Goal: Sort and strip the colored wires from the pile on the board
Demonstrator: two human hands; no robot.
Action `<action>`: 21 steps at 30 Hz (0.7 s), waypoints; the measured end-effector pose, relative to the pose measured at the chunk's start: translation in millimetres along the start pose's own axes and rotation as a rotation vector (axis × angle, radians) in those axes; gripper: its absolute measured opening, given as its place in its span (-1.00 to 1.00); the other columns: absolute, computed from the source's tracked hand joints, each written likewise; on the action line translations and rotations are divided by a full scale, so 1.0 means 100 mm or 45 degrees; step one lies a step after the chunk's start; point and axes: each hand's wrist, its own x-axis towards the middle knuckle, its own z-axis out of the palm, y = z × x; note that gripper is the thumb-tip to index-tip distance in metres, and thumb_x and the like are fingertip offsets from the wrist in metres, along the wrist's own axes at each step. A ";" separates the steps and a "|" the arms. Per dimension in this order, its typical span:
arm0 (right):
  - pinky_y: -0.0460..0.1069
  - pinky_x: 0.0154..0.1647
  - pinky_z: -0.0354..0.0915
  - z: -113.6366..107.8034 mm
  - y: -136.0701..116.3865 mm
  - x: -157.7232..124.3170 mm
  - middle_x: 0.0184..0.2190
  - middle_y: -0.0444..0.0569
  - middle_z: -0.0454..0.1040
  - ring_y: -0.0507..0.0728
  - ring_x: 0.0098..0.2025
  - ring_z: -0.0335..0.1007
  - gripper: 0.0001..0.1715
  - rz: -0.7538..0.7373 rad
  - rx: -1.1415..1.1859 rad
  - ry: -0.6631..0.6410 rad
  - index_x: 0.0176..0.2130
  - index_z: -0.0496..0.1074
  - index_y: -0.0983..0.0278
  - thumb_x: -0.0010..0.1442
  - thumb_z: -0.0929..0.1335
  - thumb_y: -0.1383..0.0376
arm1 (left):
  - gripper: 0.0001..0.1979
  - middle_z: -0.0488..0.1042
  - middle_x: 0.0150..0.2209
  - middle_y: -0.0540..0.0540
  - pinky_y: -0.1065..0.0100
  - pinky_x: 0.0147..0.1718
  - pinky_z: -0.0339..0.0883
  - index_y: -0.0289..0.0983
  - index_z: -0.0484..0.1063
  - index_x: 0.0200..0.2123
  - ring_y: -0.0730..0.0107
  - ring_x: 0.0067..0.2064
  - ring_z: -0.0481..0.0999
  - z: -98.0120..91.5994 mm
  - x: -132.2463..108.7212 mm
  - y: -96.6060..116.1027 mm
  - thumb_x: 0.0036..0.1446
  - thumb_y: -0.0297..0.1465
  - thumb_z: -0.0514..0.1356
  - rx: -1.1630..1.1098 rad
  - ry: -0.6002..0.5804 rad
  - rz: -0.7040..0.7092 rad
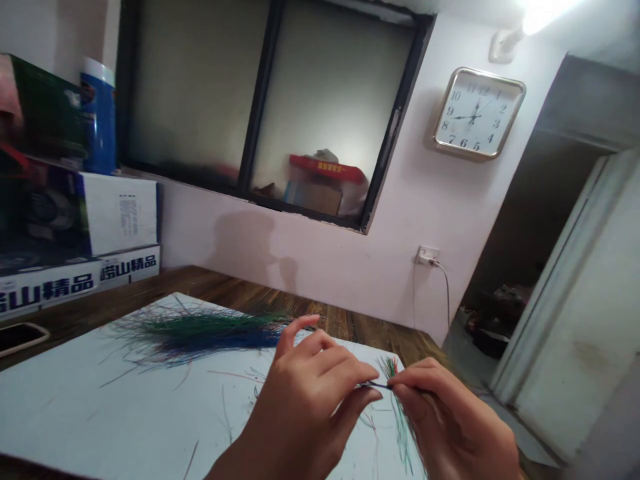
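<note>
A short, thin dark wire (379,385) stretches between my two hands, above the white board. My left hand (310,393) pinches one end between thumb and forefinger, its little finger raised. At the other end, my right hand (455,420) has thumb and fingertips pressed together on it. Just behind the right fingers lies a small bundle of green and red wires (401,430), partly covered by that hand. Beyond my left hand, a large loose bundle of green and blue wires (210,333) spreads across the board.
The white board (115,407) lies on a dark wooden table (220,283), with stray wire bits scattered on it. At the left edge are a phone-like object (20,339), stacked boxes (125,220) and a blue bottle (99,120). A wall socket (427,256) holds a plugged-in cable.
</note>
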 end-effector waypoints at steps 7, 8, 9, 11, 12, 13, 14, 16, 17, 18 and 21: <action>-0.16 -0.56 0.30 -0.04 0.07 -0.01 -0.58 -0.17 0.46 0.01 -0.56 0.36 -0.85 0.275 0.088 -0.080 -0.43 0.45 0.21 0.18 0.33 0.31 | -0.68 0.54 -0.39 0.14 0.29 0.15 -0.09 -0.18 0.48 -0.36 0.51 -0.34 0.43 0.02 -0.06 0.04 0.23 -0.56 -0.03 0.256 0.189 0.310; -0.16 -0.57 0.30 -0.05 0.07 -0.01 -0.57 -0.15 0.47 0.01 -0.57 0.36 -0.85 0.315 0.128 -0.117 -0.42 0.45 0.22 0.18 0.33 0.30 | -0.68 0.54 -0.39 0.13 0.30 0.16 -0.10 -0.19 0.49 -0.34 0.51 -0.34 0.43 0.01 -0.07 0.05 0.21 -0.58 -0.03 0.279 0.167 0.340; -0.16 -0.58 0.30 -0.06 0.08 -0.01 -0.57 -0.14 0.47 0.01 -0.57 0.35 -0.84 0.350 0.163 -0.139 -0.41 0.46 0.22 0.19 0.33 0.28 | -0.69 0.54 -0.37 0.13 0.31 0.17 -0.11 -0.20 0.50 -0.30 0.51 -0.32 0.43 0.01 -0.07 0.05 0.20 -0.59 -0.02 0.308 0.127 0.336; -0.17 -0.56 0.31 -0.08 0.09 -0.01 -0.56 -0.13 0.46 0.01 -0.57 0.35 -0.84 0.398 0.224 -0.147 -0.40 0.47 0.22 0.19 0.33 0.27 | -0.70 0.55 -0.32 0.12 0.34 0.18 -0.12 -0.20 0.50 -0.24 0.51 -0.27 0.44 0.00 -0.09 0.06 0.18 -0.60 0.01 0.340 0.049 0.315; -0.17 -0.55 0.32 -0.08 0.09 -0.01 -0.55 -0.12 0.46 0.01 -0.56 0.35 -0.83 0.413 0.246 -0.145 -0.40 0.47 0.22 0.19 0.33 0.26 | -0.70 0.55 -0.31 0.11 0.33 0.19 -0.12 -0.21 0.50 -0.22 0.51 -0.25 0.44 0.00 -0.10 0.06 0.19 -0.59 0.01 0.342 0.063 0.314; -0.17 -0.55 0.32 -0.09 0.10 -0.01 -0.56 -0.13 0.45 0.01 -0.56 0.35 -0.83 0.419 0.266 -0.145 -0.40 0.47 0.22 0.20 0.32 0.26 | -0.70 0.56 -0.31 0.11 0.33 0.19 -0.11 -0.21 0.50 -0.21 0.51 -0.25 0.44 0.00 -0.10 0.05 0.19 -0.58 0.01 0.332 0.103 0.358; -0.17 -0.55 0.32 -0.09 0.10 -0.02 -0.56 -0.13 0.44 0.01 -0.56 0.35 -0.82 0.423 0.284 -0.148 -0.41 0.47 0.22 0.20 0.32 0.25 | -0.70 0.56 -0.29 0.10 0.32 0.19 -0.10 -0.20 0.50 -0.19 0.50 -0.23 0.44 0.00 -0.11 0.05 0.20 -0.57 0.01 0.333 0.127 0.368; -0.17 -0.54 0.32 -0.08 0.09 -0.02 -0.58 -0.14 0.42 0.02 -0.56 0.35 -0.81 0.432 0.300 -0.154 -0.42 0.47 0.22 0.20 0.32 0.24 | -0.68 0.57 -0.26 0.10 0.31 0.18 -0.06 -0.20 0.50 -0.16 0.49 -0.20 0.44 0.00 -0.12 0.05 0.21 -0.57 0.00 0.323 0.168 0.379; -0.17 -0.54 0.32 -0.08 0.09 -0.03 -0.59 -0.14 0.41 0.02 -0.56 0.34 -0.80 0.443 0.299 -0.155 -0.43 0.47 0.22 0.19 0.32 0.24 | -0.67 0.57 -0.23 0.09 0.31 0.18 -0.05 -0.20 0.49 -0.14 0.48 -0.17 0.44 -0.01 -0.12 0.05 0.22 -0.57 -0.01 0.320 0.147 0.354; -0.17 -0.54 0.32 -0.07 0.09 -0.03 -0.59 -0.15 0.40 0.01 -0.56 0.34 -0.80 0.453 0.297 -0.158 -0.43 0.46 0.22 0.19 0.32 0.23 | -0.67 0.57 -0.20 0.09 0.31 0.18 -0.05 -0.21 0.48 -0.13 0.48 -0.16 0.44 -0.02 -0.13 0.06 0.23 -0.57 -0.03 0.311 0.124 0.346; -0.17 -0.53 0.31 -0.06 0.09 -0.03 -0.58 -0.15 0.39 0.01 -0.55 0.33 -0.81 0.466 0.285 -0.167 -0.43 0.45 0.21 0.20 0.32 0.23 | -0.68 0.56 -0.14 0.07 0.31 0.19 -0.07 -0.25 0.47 -0.09 0.46 -0.13 0.45 -0.05 -0.13 0.07 0.25 -0.55 -0.03 0.291 0.041 0.329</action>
